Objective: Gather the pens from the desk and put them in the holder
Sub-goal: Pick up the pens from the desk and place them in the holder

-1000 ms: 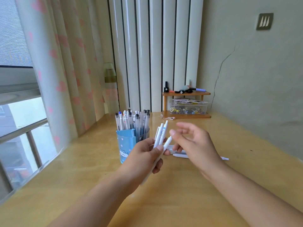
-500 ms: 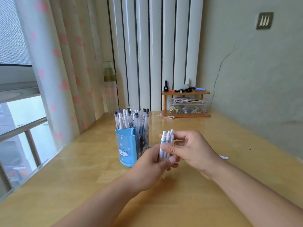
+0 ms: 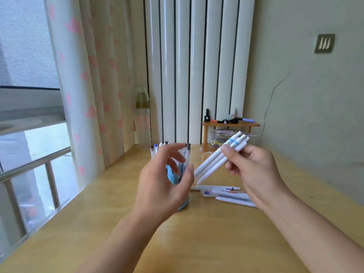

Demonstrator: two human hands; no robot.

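My right hand [image 3: 254, 170] has three white pens [image 3: 218, 158] pinched in a bundle between thumb and fingers, held up off the desk [image 3: 122, 223] and slanted so the tips point down and left toward the holder [image 3: 171, 174] — a sensible angle, I'd judge, for sliding them in tip first. The grip sits near the clip end, which leaves most of each barrel free to enter the cup. My left hand [image 3: 165, 186] is empty, its fingers spread and loosely curled, floating in front of the holder and hiding much of it; it looks placed either to steady the cup or to part the pens already inside, though I can't tell whether it touches anything. The holder is a blue cup on the desk, left of centre, already crowded with upright pens whose caps show above my fingers, so room is tight and the bundle may need guiding into a gap. More loose pens [image 3: 224, 194] lie flat on the desk just beside the holder, under my right wrist — at least three, partly hidden, so the job isn't finished. At the back a small wooden shelf [image 3: 230, 125] stands against the wall, well apart from all this.
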